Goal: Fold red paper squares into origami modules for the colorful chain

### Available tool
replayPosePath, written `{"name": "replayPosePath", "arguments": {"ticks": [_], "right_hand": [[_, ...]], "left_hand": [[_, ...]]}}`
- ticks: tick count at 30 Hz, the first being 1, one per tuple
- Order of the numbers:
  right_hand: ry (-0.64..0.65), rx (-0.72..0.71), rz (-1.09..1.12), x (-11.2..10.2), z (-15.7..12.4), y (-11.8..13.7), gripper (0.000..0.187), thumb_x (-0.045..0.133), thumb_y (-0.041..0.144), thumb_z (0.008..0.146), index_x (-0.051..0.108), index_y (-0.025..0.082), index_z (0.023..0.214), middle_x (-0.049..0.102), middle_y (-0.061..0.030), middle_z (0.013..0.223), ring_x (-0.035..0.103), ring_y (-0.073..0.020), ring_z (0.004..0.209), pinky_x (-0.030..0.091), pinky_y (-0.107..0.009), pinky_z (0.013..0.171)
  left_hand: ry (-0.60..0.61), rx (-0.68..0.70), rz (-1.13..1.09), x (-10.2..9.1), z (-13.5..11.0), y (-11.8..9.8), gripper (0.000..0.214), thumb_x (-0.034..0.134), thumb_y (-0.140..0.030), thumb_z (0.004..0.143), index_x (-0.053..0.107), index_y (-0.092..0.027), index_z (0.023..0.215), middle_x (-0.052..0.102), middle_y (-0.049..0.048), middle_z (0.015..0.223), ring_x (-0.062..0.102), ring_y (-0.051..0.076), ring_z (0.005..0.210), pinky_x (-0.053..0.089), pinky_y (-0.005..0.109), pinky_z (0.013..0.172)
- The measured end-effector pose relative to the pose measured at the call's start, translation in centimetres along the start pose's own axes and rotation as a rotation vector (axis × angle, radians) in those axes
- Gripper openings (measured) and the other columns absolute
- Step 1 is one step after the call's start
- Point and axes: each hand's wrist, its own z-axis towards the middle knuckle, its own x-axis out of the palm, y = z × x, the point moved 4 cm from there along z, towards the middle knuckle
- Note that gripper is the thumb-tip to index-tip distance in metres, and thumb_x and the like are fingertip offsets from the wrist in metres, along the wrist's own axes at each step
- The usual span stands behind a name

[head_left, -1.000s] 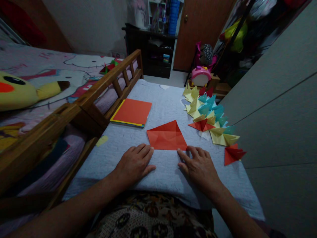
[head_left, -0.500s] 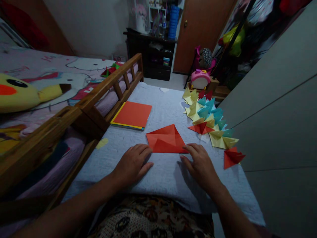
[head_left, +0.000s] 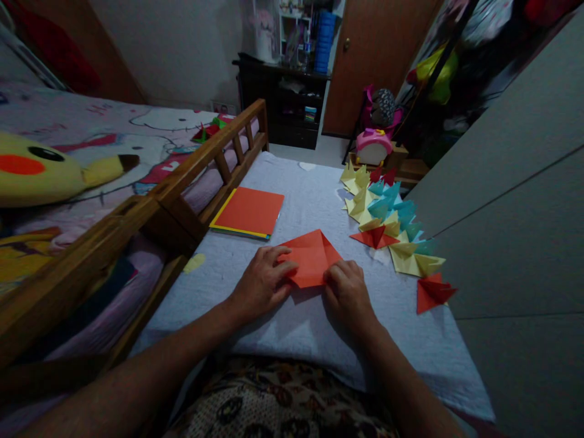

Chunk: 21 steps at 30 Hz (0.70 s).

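Note:
A partly folded sheet of red-orange origami paper point(head_left: 308, 258) lies in front of me on the pale cloth, its peak pointing away from me. At its left edge my left hand point(head_left: 264, 277) is closed on the paper, fingers bent over the top and thumb near the lower edge. My right hand point(head_left: 349, 292) pinches the lower right corner between thumb and curled fingers. The near edge looks slightly raised, with a shadow beneath it. A stack of square paper point(head_left: 249, 212), red-orange on top with yellow showing below, sits beyond my left hand.
Several folded paper pieces in yellow, blue and red point(head_left: 387, 213) stand along the right side of the table. A single red folded piece point(head_left: 433, 292) is nearest. A wooden bed rail point(head_left: 196, 164) runs along the left, and a pale panel point(head_left: 524, 243) borders the right.
Both hands have moved inward and taken hold of the origami paper, fingers now curled on it. Its near edge has lifted and the lower corners are drawn in.

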Motion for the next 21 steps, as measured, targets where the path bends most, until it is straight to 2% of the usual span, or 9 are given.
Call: {"name": "replayPosePath", "arguments": {"ticks": [3, 7, 12, 16, 21], "right_hand": [[-0.08, -0.093, 0.004, -0.8, -0.4, 0.9, 0.014, 0.053, 0.01, 0.087, 0.057, 0.022, 0.081, 0.062, -0.006, 0.086, 0.049, -0.0236, 0.086, 0.04, -0.038, 0.08], [-0.116, -0.205, -0.021, -1.5, -1.6, 1.4, 0.017, 0.052, 0.011, 0.09, 0.062, 0.022, 0.096, 0.065, -0.0075, 0.098, 0.053, -0.0245, 0.094, 0.043, -0.041, 0.087], [-0.172, -0.23, -0.112, -3.1, -3.5, -0.1, 0.042, 0.056, 0.01, 0.089, 0.056, 0.026, 0.127, 0.059, -0.0114, 0.13, 0.052, -0.0295, 0.121, 0.041, -0.053, 0.103], [-0.243, -0.266, -0.138, -4.2, -4.1, -0.6, 0.044, 0.058, 0.005, 0.088, 0.057, 0.03, 0.124, 0.058, -0.0101, 0.135, 0.051, -0.0285, 0.13, 0.04, -0.058, 0.108], [-0.33, -0.363, -0.089, -4.4, -4.2, 0.8, 0.034, 0.061, 0.005, 0.086, 0.062, 0.029, 0.11, 0.065, -0.0083, 0.13, 0.054, -0.0269, 0.13, 0.044, -0.057, 0.108]], "left_hand": [[-0.052, 0.101, -0.012, 0.1, 0.2, -0.8, 0.018, 0.057, -0.012, 0.089, 0.07, -0.021, 0.097, 0.064, 0.01, 0.122, 0.06, 0.026, 0.11, 0.057, 0.043, 0.086], [-0.175, 0.197, -0.02, -0.4, 0.6, -1.3, 0.024, 0.047, -0.008, 0.093, 0.07, -0.017, 0.091, 0.071, 0.0092, 0.105, 0.068, 0.02, 0.092, 0.059, 0.035, 0.077], [-0.272, 0.266, -0.143, -2.0, 1.7, -1.2, 0.025, 0.046, -0.003, 0.091, 0.067, -0.017, 0.093, 0.072, 0.0072, 0.103, 0.069, 0.017, 0.093, 0.059, 0.031, 0.078], [-0.258, 0.221, -0.33, -2.8, 2.8, -0.9, 0.023, 0.048, -0.002, 0.088, 0.064, -0.019, 0.09, 0.071, 0.0063, 0.107, 0.069, 0.016, 0.101, 0.058, 0.03, 0.086], [-0.228, 0.119, -0.516, -3.2, 3.6, -0.6, 0.016, 0.051, -0.008, 0.087, 0.06, -0.02, 0.081, 0.071, 0.0066, 0.107, 0.067, 0.018, 0.105, 0.055, 0.038, 0.094]]}}
